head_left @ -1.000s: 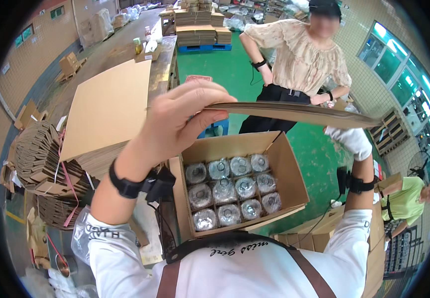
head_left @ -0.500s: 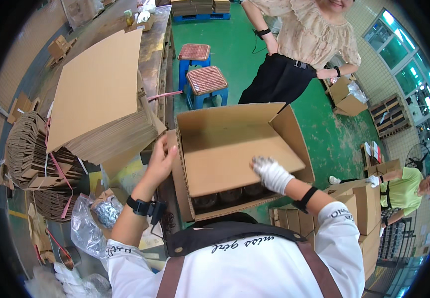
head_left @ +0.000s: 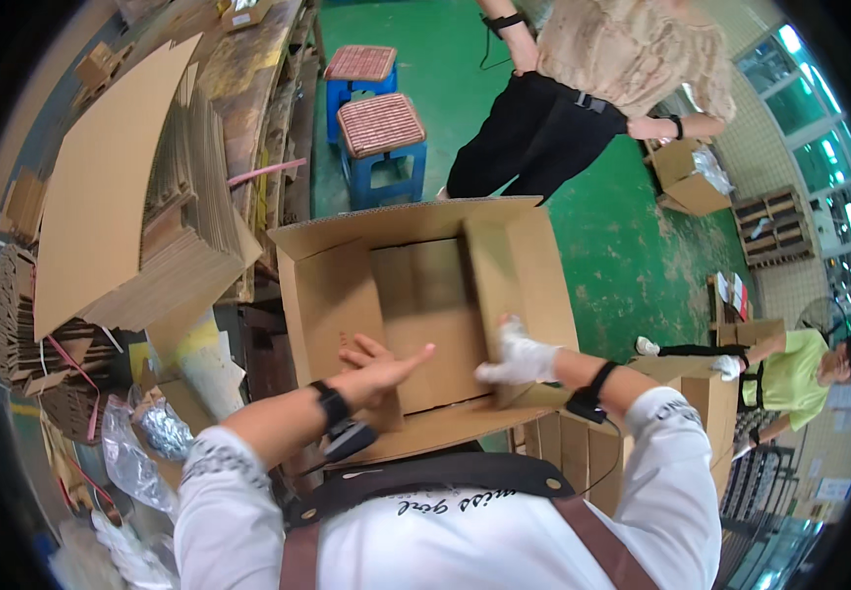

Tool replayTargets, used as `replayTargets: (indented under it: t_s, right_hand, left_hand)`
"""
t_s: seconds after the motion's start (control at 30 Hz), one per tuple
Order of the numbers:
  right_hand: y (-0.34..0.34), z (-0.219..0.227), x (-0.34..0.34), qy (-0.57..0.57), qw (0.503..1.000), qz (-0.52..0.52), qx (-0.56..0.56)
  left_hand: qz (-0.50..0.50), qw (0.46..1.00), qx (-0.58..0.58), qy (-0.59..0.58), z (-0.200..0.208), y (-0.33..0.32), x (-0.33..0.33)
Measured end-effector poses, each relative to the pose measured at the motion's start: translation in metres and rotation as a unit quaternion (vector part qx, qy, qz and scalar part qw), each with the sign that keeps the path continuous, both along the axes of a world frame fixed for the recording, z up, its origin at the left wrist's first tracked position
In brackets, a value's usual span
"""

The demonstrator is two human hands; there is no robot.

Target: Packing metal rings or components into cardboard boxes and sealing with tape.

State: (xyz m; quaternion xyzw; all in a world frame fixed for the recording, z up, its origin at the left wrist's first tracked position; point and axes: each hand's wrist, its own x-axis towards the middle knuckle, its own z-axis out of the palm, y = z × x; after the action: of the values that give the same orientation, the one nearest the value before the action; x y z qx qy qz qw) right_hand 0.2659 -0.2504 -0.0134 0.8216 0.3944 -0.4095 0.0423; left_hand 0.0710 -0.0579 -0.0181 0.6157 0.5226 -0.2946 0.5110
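Note:
An open cardboard box sits before me. Its left flap and right flap slant inward, and brown cardboard shows in the gap between them. My bare left hand is over the left flap near the front, fingers spread and somewhat blurred. My right hand, in a white glove, is against the right flap with its thumb apart from the fingers. No loose thing shows in either hand. What lies under the cardboard inside is hidden.
Flat cardboard sheets are stacked on a worn table at left. Two blue stools stand beyond the box, near a standing person. Closed cartons are at right, by a co-worker in a green shirt.
My left hand has moved from the box's left edge to over the left flap. My right hand has left the wide cardboard panel for the right flap. The side flaps now lean inward.

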Motion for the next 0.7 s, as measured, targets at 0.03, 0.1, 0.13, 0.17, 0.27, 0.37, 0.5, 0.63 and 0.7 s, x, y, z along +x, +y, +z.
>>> replayTargets:
  t_s: [0.03,0.1,0.13,0.17,0.27,0.37,0.5,0.63,0.7]
  right_hand:
    - [0.023,0.003,-0.008,-0.009,0.993,0.089,-0.071]
    - [0.040,0.007,0.002,-0.015,0.971,0.193,-0.137]
    - [0.036,0.002,0.008,-0.056,0.950,0.287,-0.112]
    - [0.033,-0.003,0.017,-0.093,0.918,0.375,-0.085]
    - [0.052,-0.009,0.084,0.185,0.929,0.322,-0.010]
    - [0.134,0.099,0.101,-0.055,0.877,0.190,0.438]
    - [0.174,0.072,0.127,-0.046,0.958,0.210,0.191]
    - [0.087,-0.005,0.085,0.015,0.914,0.333,0.231]
    - [0.050,-0.060,0.080,-0.002,0.924,0.356,0.138]
  left_hand:
    - [-0.101,0.993,0.015,0.063,-0.008,-0.012,0.018]
    - [-0.107,0.987,0.054,0.111,-0.026,-0.041,0.050]
    - [-0.123,0.976,0.093,0.151,-0.035,-0.052,0.062]
    - [-0.113,0.976,0.110,0.152,-0.044,-0.059,0.070]
    - [-0.119,0.961,0.132,0.210,-0.059,-0.068,0.086]
    - [-0.057,0.971,0.140,0.184,-0.063,-0.066,0.069]
    - [-0.195,0.952,0.095,0.215,-0.031,-0.045,0.082]
    - [-0.260,0.958,-0.047,-0.109,0.075,-0.014,-0.038]
    - [-0.310,0.946,0.076,-0.044,0.107,-0.049,-0.062]
